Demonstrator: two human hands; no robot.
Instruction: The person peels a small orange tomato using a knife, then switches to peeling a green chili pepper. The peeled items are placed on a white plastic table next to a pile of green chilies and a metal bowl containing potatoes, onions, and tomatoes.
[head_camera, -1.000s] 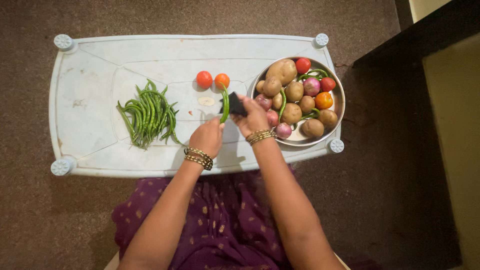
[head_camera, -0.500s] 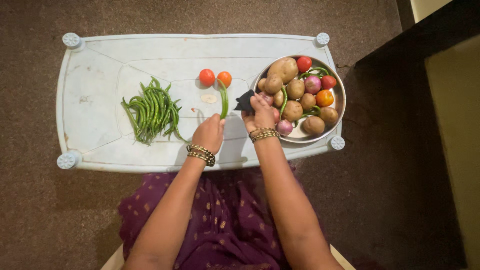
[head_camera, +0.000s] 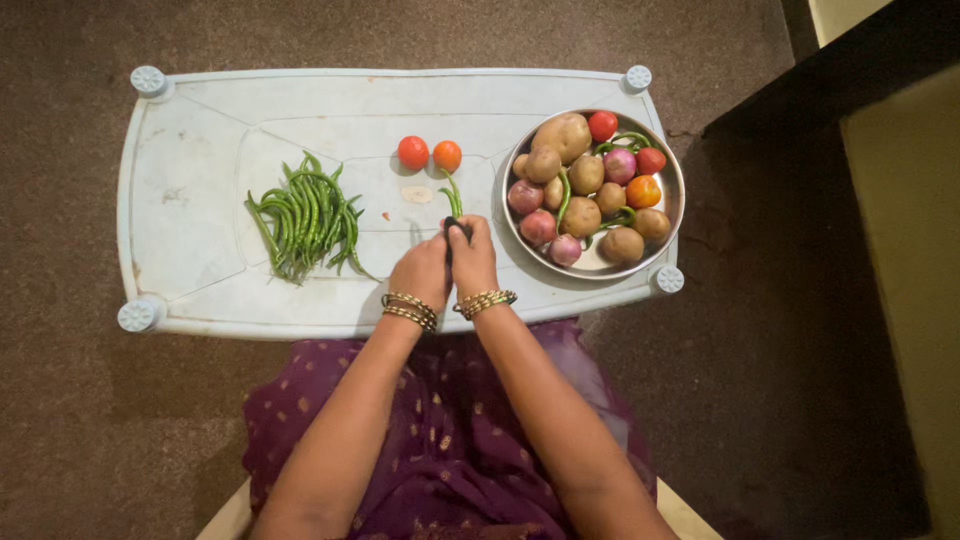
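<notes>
Just left of the steel bowl (head_camera: 676, 205), on the pale counter (head_camera: 190, 210), a slim curved green chilli (head_camera: 452, 193) is pinched by left hand (head_camera: 424, 270) and right hand (head_camera: 472, 256), grips closed together around a dark cloth (head_camera: 456, 226).

green chillies (head_camera: 305, 220), red tomatoes (head_camera: 428, 154), pale blue table (head_camera: 200, 110).

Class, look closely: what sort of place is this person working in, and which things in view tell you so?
Probably a home, with food being prepared at floor level: a low pale plastic table on brown carpet-like floor, a metal bowl of potatoes, onions and tomatoes, and a pile of green chillies.
</notes>
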